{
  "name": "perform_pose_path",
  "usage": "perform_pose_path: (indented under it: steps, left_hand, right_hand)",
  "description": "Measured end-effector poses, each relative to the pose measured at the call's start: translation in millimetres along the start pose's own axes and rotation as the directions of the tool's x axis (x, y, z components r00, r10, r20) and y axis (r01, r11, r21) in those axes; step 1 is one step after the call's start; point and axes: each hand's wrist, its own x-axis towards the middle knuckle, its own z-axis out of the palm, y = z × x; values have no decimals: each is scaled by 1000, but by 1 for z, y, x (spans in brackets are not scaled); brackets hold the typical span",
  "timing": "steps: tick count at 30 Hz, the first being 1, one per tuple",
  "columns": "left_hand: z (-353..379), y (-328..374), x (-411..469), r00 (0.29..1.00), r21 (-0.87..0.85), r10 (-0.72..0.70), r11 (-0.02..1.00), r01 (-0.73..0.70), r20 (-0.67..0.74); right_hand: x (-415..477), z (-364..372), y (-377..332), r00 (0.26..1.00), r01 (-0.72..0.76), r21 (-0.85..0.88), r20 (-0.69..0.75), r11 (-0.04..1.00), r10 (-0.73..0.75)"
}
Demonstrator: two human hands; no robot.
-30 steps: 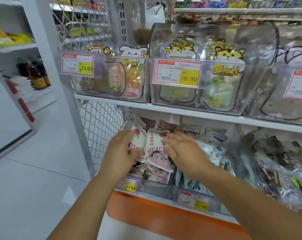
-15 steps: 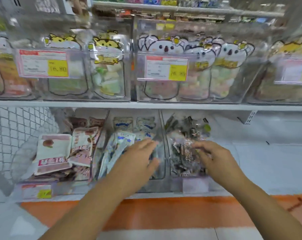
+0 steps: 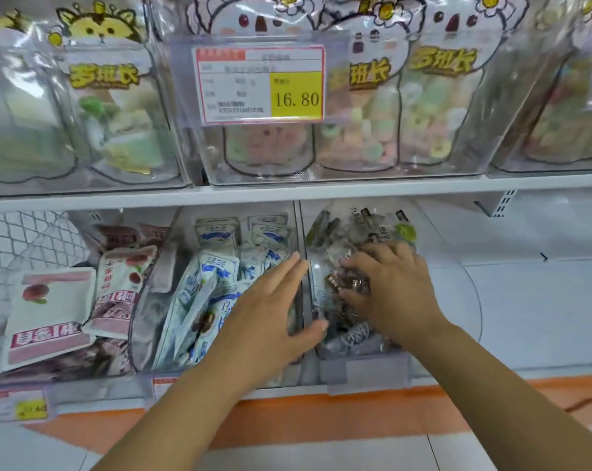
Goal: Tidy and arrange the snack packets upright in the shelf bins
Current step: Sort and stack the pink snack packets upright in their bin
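"Head view, nearest first: what fronts the frame?"

"Two bare forearms extend from the bottom edge. They cross an orange strip (image 3: 321,423) under the lower shelf (image 3: 525,372). A yellow price label (image 3: 31,409) sits at the shelf's front left corner."

"And the hands?"

"The left hand (image 3: 270,311) lies flat, fingers (image 3: 287,270) straight and together, holding nothing. It is over the blue-and-white packets (image 3: 199,290) in the middle bin (image 3: 148,321), with its thumb at the wall shared with the right bin (image 3: 366,368). The right hand (image 3: 393,294) is inside that right bin. Its fingers (image 3: 355,263) and thumb are curled around a clear packet (image 3: 342,283) of dark wrapped pieces."

"How do the packets stand?"

"Unevenly. Pink-and-white packets (image 3: 49,317) in the left bin (image 3: 94,392) lean and lie tilted toward the shelf's front edge. The blue-and-white ones slump at the front of their bin and stand upright at its back. Other clear packets (image 3: 372,229) stand at the back of the right bin."

"Farther back?"

"Wire mesh (image 3: 22,239) closes the left end of the lower shelf. Above it, the upper shelf (image 3: 287,192) carries clear bins of animal-shaped pouches (image 3: 437,96). A red-and-yellow price tag (image 3: 260,85) reading 16.80 hangs at its front edge."
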Motion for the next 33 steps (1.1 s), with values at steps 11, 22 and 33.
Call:
perform_pose_path:
  steps: [11,22,33]
  left_hand:
    - [-9,-6,-6,998,-16,21,1000,-20,65]
    - [-17,-2,-7,998,-111,-12,994,19,67]
    - [-39,19,9,997,-416,-39,910,9,-64]
  right_hand:
    - [-4,12,-28,987,126,-74,113,989,-118]
    - [2,15,-31,996,2,324,-90,946,29]
    - [-15,-70,-10,988,-44,872,-35,487,152]
